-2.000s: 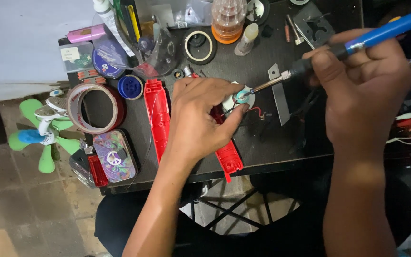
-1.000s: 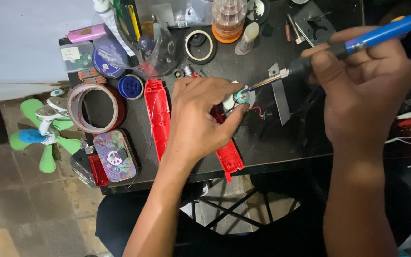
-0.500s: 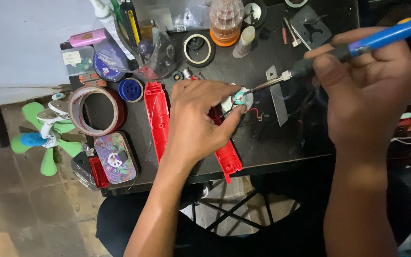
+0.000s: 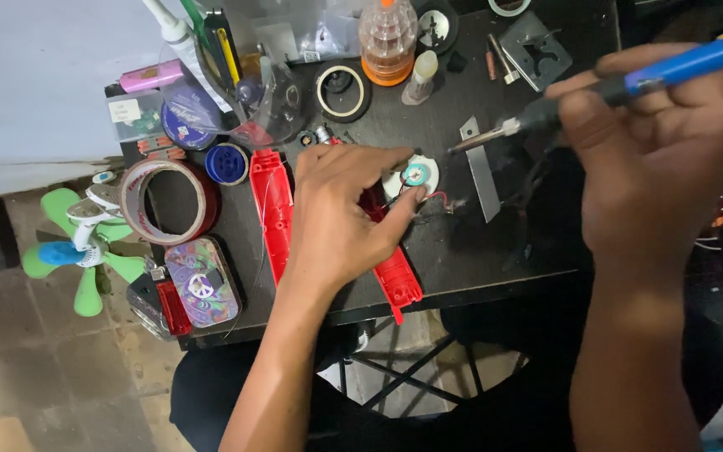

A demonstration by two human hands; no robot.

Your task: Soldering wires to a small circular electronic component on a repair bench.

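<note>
My left hand (image 4: 340, 218) rests on the dark table (image 4: 462, 251) and pinches a small round white motor part with a teal centre (image 4: 418, 173) between thumb and fingers; thin red wires (image 4: 437, 199) trail from it. My right hand (image 4: 654, 159) grips a blue-handled soldering iron (image 4: 629, 79), its metal tip (image 4: 470, 144) a short way right of the part, not touching it. Red plastic shell halves (image 4: 271, 209) lie under and beside my left hand.
A roll of clear tape (image 4: 167, 201), a blue spool (image 4: 226, 163), a patterned tin (image 4: 202, 280), a black tape ring (image 4: 342, 92), an orange-based clear bottle (image 4: 387, 38) and a metal strip (image 4: 480, 172) crowd the table. A green toy fan (image 4: 77, 251) lies at the left edge.
The soldering iron tip has drawn back to the right, away from the motor part. My left hand keeps its hold in the same place.
</note>
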